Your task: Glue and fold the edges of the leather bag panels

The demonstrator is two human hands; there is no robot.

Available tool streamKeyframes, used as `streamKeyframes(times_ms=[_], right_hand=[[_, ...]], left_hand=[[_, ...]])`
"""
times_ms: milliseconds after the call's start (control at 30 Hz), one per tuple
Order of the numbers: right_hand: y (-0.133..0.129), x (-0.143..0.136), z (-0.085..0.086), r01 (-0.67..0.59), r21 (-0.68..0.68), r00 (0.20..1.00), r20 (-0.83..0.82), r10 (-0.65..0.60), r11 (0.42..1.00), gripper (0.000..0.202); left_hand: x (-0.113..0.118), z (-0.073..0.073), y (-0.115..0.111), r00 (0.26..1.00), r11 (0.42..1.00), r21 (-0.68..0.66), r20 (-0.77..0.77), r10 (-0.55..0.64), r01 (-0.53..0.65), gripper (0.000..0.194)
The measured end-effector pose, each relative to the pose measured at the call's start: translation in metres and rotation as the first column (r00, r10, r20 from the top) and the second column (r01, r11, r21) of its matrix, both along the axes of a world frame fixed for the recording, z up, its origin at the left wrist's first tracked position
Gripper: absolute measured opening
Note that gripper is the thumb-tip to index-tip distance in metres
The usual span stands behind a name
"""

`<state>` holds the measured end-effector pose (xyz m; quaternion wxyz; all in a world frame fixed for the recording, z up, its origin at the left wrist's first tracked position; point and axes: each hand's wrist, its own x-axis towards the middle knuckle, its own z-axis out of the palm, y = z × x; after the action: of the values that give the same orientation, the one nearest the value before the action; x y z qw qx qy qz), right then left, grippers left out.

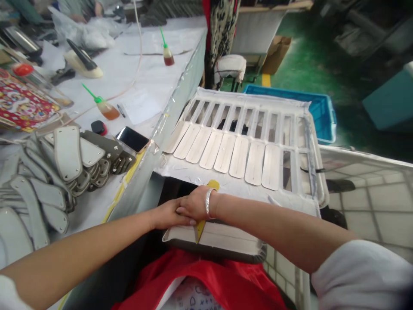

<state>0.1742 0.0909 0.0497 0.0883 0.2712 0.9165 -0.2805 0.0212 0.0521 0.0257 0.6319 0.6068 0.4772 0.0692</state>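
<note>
My right hand point(196, 202), with a silver bracelet at its wrist, is closed round a yellow tool point(200, 230) whose pointed end shows below the fingers. Against it lies my left hand point(169, 214), its fingers pressed together by the right one; whether it grips anything is hidden. Both hands are over a pale padded piece point(219, 239) with a dark edge, close to my lap. Beyond them, a row of pale rounded strips point(210, 150) lies on a white slotted rack point(258, 110).
On the left table point(129, 103) are stacked grey pieces point(67, 153), a phone point(132, 138) and two bottles with green nozzles, one nearer point(108, 110). A blue crate point(325, 116) stands behind the rack. Part of a person point(79, 8) shows at the top left.
</note>
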Motion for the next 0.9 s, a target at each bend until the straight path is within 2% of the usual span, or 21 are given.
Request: streamKeyframes(times_ms=[67,100,167,200,233,300,400,467,633,733,800,900], right_hand=[[-0.003,0.010,0.013,-0.034,0.018,0.995,0.096,0.032,0.999,0.037],[-0.006,0.017,0.020,0.011,0.020,0.991,0.134,-0.014,1.000,0.036],[-0.014,0.039,0.037,0.187,0.045,0.963,0.190,-0.192,0.981,0.039],[-0.020,0.052,0.046,0.292,0.062,0.935,0.194,-0.298,0.954,0.042],[-0.028,0.066,0.054,0.389,0.066,0.900,0.184,-0.395,0.919,0.044],[-0.048,0.090,0.069,0.513,0.012,0.851,0.128,-0.510,0.858,0.038],[-0.081,0.112,0.082,0.576,-0.146,0.812,-0.007,-0.583,0.804,0.017],[-0.102,0.115,0.084,0.610,-0.174,0.772,-0.090,-0.630,0.773,0.011],[-0.142,0.102,0.077,0.669,-0.049,0.718,-0.218,-0.661,0.742,0.021],[-0.160,0.086,0.070,0.746,-0.061,0.617,-0.313,-0.722,0.663,0.024],[-0.171,0.071,0.062,0.782,-0.163,0.521,-0.359,-0.775,0.601,0.023],[-0.184,0.042,0.043,0.682,-0.516,0.378,-0.357,-0.854,0.517,0.017]], left_hand=[[-0.004,0.006,0.003,1.000,0.999,0.031,-0.012,0.014,-0.014,0.070],[-0.009,0.011,0.003,0.999,0.998,0.049,-0.028,0.042,-0.041,0.071],[-0.024,0.020,-0.002,0.991,0.991,0.077,-0.073,0.116,-0.111,0.066],[-0.033,0.025,-0.009,0.984,0.987,0.063,-0.094,0.154,-0.149,0.065],[-0.041,0.029,-0.017,0.976,0.981,0.013,-0.101,0.193,-0.193,0.066],[-0.052,0.037,-0.038,0.963,0.944,-0.191,-0.059,0.261,-0.268,0.067],[-0.046,0.041,-0.065,0.916,0.818,-0.496,0.102,0.387,-0.291,0.072],[-0.034,0.040,-0.073,0.873,0.776,-0.560,0.175,0.455,-0.291,0.075],[-0.017,0.032,-0.071,0.775,0.727,-0.591,0.254,0.578,-0.349,0.070],[-0.017,0.027,-0.071,0.734,0.720,-0.583,0.287,0.615,-0.375,0.070],[-0.016,0.024,-0.074,0.707,0.717,-0.575,0.309,0.636,-0.394,0.069],[-0.014,0.022,-0.079,0.673,0.722,-0.557,0.348,0.652,-0.411,0.065]])
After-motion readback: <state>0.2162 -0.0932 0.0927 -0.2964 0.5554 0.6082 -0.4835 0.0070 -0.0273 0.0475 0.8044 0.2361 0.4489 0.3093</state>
